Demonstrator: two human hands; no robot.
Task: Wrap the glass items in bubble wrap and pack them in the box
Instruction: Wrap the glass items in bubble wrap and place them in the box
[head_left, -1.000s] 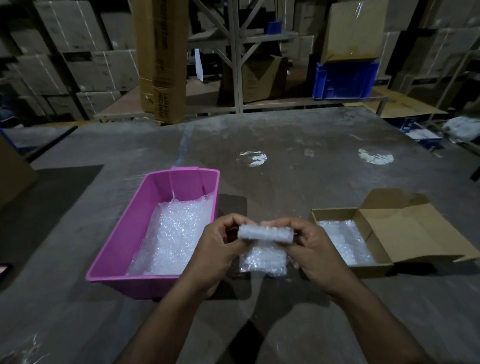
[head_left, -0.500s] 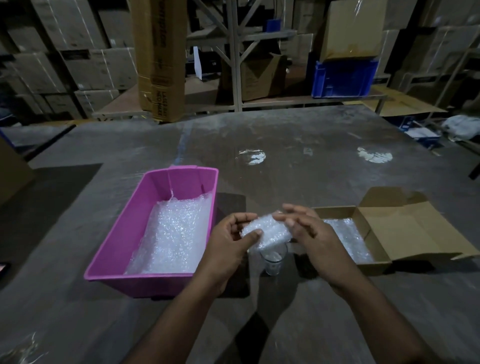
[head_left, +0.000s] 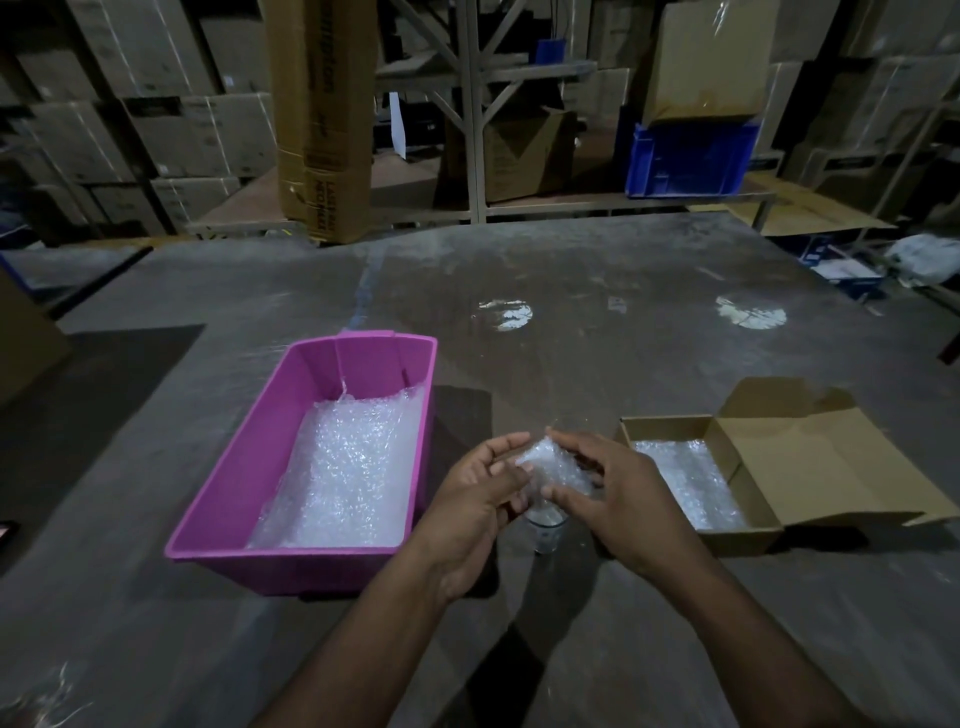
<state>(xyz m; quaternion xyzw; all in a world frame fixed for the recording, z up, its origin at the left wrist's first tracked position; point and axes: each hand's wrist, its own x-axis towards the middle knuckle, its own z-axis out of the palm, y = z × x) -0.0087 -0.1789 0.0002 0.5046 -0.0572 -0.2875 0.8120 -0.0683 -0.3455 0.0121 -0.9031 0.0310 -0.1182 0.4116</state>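
A small clear glass (head_left: 545, 527) stands on the table between my hands, its upper part covered by a piece of bubble wrap (head_left: 556, 467). My left hand (head_left: 478, 499) and my right hand (head_left: 618, 493) both hold the bubble wrap around the glass, fingers curled on it. To the right lies an open cardboard box (head_left: 670, 423) lined with bubble wrap, its lid flap folded out. To the left stands a pink plastic tub (head_left: 228, 488) with bubble wrap sheets (head_left: 343, 473) inside.
The grey table (head_left: 571, 322) stretches far ahead with two shiny patches. A tall cardboard carton (head_left: 322, 119), a metal rack and a blue crate (head_left: 691, 161) stand beyond its far edge. Stacked cartons fill the background.
The rolled bubble wrap held up between both hands has come down onto the glass. Both hands now close the wrap round the glass's top.
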